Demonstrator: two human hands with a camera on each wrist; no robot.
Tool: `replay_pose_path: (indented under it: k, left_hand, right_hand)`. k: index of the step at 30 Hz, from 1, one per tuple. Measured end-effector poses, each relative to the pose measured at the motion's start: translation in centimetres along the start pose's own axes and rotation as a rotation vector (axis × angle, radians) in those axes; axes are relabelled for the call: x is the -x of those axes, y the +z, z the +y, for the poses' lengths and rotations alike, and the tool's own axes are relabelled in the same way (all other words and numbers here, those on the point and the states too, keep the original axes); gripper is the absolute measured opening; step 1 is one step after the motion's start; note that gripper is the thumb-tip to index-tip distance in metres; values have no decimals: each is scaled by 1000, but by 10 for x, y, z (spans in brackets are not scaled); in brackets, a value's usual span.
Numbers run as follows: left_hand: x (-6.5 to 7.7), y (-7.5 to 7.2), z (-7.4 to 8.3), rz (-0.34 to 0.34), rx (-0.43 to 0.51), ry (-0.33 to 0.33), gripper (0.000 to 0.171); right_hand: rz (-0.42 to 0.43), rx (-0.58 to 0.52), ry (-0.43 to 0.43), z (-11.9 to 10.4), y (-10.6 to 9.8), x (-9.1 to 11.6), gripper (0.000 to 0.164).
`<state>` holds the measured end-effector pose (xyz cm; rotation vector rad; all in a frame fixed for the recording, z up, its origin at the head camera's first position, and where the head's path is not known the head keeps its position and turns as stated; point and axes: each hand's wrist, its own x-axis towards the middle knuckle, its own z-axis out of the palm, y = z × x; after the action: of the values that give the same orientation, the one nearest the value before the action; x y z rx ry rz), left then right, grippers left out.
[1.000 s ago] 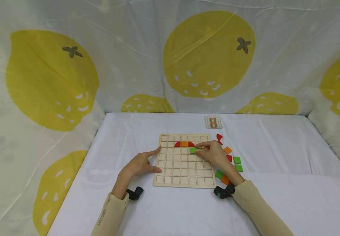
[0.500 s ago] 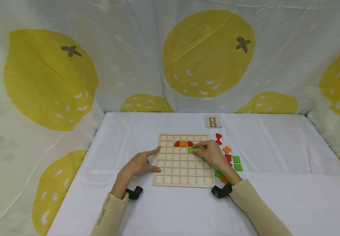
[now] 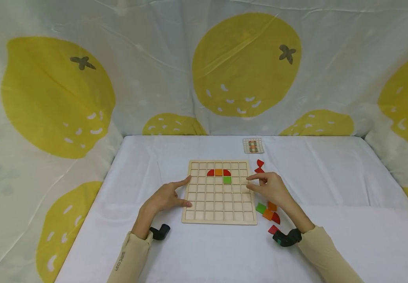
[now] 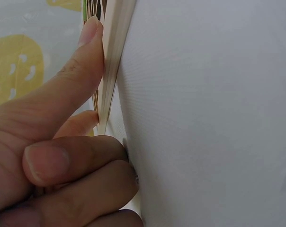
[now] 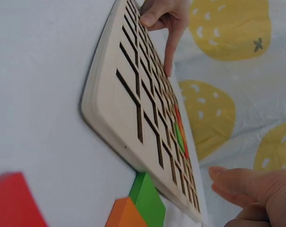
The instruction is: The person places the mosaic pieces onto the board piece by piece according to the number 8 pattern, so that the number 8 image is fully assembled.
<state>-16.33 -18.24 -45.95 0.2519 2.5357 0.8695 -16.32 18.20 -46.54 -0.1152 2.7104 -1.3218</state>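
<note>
A pale wooden grid board lies on the white cloth. My left hand rests at its left side; in the left wrist view the thumb presses its edge and the other fingers curl under. In the grid sit a green square tile, an orange square tile and two red quarter-round tiles, the green one below the right-hand red one. Holding nothing, my right hand hovers over the board's right edge, thumb and index finger stretched out with a gap between them.
Right of the board lie loose tiles: a green one, orange ones and several red ones. A small card with a printed grid pattern lies behind the board. A lemon-print curtain hangs around the table.
My right hand has set the green tile into its cell below the red one, let it go and drawn back to the right. The left hand stays at the board's edge.
</note>
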Motion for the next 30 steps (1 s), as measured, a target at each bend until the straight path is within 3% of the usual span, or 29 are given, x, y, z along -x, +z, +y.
replay_pose_path:
  k: [10,16,25,30]
  left_hand:
    - [0,1,-1,-5,18,-1,99]
    - [-1,2,-1,-11,19,-6,99]
    - [-1,0,-1,-5,4,-8,99]
    - [-1,-1,-2,-6,12,-13,100]
  right_hand:
    - [38,34,77,24,-27,12,31]
    - [91,59,78,36,-40,11,30]
    - [115,67,92,40,-37,-1,33]
    - [89,40,73,37,-33,-14,34]
